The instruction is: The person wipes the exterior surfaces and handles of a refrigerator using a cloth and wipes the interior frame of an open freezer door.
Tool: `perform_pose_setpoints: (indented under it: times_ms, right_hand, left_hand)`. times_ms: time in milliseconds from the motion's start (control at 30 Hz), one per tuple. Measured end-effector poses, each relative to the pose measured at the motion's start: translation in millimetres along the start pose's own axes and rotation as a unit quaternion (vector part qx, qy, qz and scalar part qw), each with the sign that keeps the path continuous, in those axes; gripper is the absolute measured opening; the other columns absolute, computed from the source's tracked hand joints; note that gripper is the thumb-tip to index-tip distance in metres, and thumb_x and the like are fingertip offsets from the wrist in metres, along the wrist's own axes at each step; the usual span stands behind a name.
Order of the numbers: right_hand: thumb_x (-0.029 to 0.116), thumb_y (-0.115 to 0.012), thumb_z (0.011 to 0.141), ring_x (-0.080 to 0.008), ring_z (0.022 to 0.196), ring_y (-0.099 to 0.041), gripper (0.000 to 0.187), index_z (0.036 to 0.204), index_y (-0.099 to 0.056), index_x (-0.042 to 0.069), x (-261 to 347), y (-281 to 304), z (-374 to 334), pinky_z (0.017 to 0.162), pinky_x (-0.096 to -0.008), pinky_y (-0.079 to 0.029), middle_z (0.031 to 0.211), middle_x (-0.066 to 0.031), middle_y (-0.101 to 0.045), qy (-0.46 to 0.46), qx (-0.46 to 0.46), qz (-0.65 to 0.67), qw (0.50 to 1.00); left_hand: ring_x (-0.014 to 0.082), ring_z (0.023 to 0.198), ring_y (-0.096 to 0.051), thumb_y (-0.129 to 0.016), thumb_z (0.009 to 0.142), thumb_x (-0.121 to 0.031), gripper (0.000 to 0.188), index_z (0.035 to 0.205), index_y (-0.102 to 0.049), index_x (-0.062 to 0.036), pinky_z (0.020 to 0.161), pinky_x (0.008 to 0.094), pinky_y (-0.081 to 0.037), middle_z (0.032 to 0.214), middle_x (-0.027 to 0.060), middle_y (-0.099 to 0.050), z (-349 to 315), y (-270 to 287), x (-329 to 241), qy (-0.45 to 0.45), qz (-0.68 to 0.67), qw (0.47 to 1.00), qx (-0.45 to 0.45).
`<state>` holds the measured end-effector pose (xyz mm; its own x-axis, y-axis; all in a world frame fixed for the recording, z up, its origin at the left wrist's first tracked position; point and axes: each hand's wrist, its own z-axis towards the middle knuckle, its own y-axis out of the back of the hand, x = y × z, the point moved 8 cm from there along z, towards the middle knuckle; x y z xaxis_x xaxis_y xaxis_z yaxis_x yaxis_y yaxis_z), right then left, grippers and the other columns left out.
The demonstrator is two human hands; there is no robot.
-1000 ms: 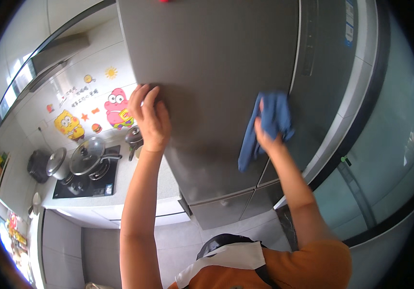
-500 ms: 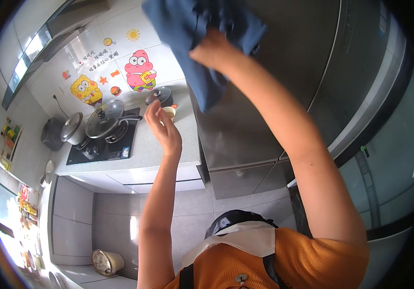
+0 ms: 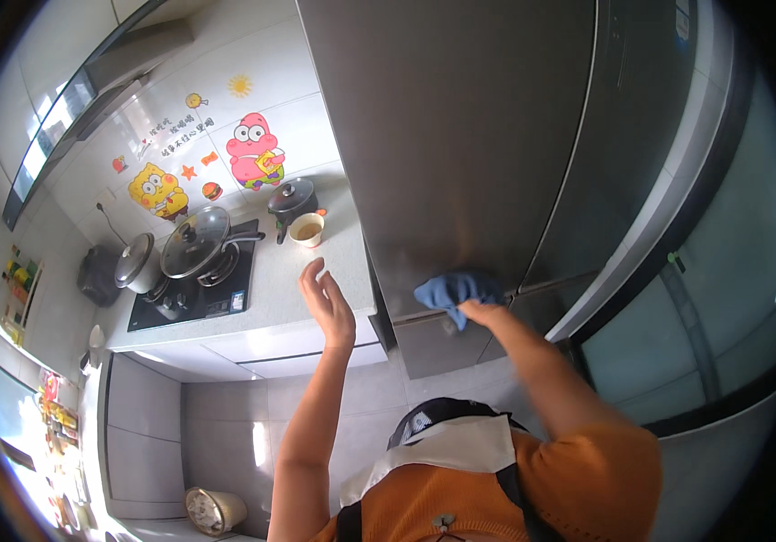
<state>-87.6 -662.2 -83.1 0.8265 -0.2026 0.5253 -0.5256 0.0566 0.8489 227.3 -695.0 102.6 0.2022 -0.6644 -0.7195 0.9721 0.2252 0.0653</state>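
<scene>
A bunched blue cloth (image 3: 449, 294) is pressed to the dark grey refrigerator (image 3: 442, 154), low on its upper door, by the seam above the lower drawer. My right hand (image 3: 481, 313) grips the cloth, its fingers partly covered by the folds. My left hand (image 3: 328, 305) is raised in the air in front of the counter edge, fingers extended and a little curved, holding nothing. Closest to it on the counter stands a small pale cup (image 3: 307, 231).
Left of the refrigerator runs a light counter (image 3: 279, 289). It bears a black gas stove (image 3: 198, 298) with a lidded frying pan (image 3: 196, 244) and a lidded pot (image 3: 136, 262). A small dark lidded pot (image 3: 294, 199) stands behind the cup. A waste bin (image 3: 216, 511) is on the floor.
My right hand has brought the blue cloth down from high on the refrigerator to the bottom of its upper door. My left hand has sunk slightly, uncovering the cup.
</scene>
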Motion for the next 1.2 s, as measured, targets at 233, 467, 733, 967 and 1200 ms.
perform_pose_setpoints:
  times_ms: [233,467,733,967,1200]
  right_hand:
    - [0.039,-0.044,0.088,-0.0411,0.118,-0.044,0.043,0.122,-0.054,0.014,-41.5,61.2,26.8,0.103,-0.047,-0.031,0.122,-0.0226,-0.051,0.061,0.068,-0.233,0.968]
    - [0.033,-0.067,0.075,-0.0355,0.104,-0.057,0.055,0.12,-0.053,0.006,184.4,223.5,-10.4,0.09,-0.0432,-0.046,0.114,-0.0165,-0.059,0.292,-0.475,0.018,0.83]
    - [0.04,-0.057,0.084,-0.0287,0.119,-0.047,0.056,0.129,-0.046,0.009,95.9,14.8,36.4,0.101,-0.0429,-0.036,0.132,-0.0106,-0.047,0.192,-0.044,0.06,0.979]
    - [0.03,-0.051,0.085,-0.0354,0.121,-0.044,0.045,0.122,-0.049,0.004,-83.1,-9.0,-37.8,0.099,-0.0416,-0.036,0.127,-0.0247,-0.047,-0.033,-0.21,-0.101,0.972]
    - [0.032,-0.043,0.09,-0.0371,0.114,-0.05,0.041,0.118,-0.054,0.004,49.6,83.2,2.0,0.101,-0.0449,-0.035,0.119,-0.0238,-0.054,-0.009,-0.109,-0.063,0.992]
  left_hand:
    - [0.0256,0.106,-0.049,-0.041,0.094,-0.003,0.023,0.115,-0.049,-0.0005,0.088,0.0339,-0.041,0.112,0.0136,-0.05,13.7,-7.5,-7.5,-0.047,0.056,0.997,0.037]
    - [0.0217,0.104,-0.052,-0.039,0.096,-0.008,0.021,0.113,-0.049,-0.0005,0.09,0.0343,-0.043,0.111,0.0116,-0.053,16.0,-37.3,19.7,0.043,-0.089,0.995,0.031]
    - [0.0188,0.109,-0.049,-0.038,0.099,-0.017,0.025,0.118,-0.047,-0.0037,0.096,0.0369,-0.038,0.115,0.009,-0.05,8.3,-35.5,39.3,0.069,-0.129,0.989,-0.024]
    - [0.0206,0.107,-0.049,-0.039,0.095,-0.008,0.024,0.116,-0.048,-0.0001,0.092,0.0328,-0.038,0.114,0.0121,-0.05,-4.3,-13.7,35.6,0.072,-0.066,0.995,0.012]
    - [0.0217,0.106,-0.049,-0.039,0.096,-0.007,0.023,0.116,-0.048,0.0001,0.091,0.0329,-0.041,0.116,0.0131,-0.048,19.5,-31.1,-5.2,-0.014,-0.084,0.996,0.023]
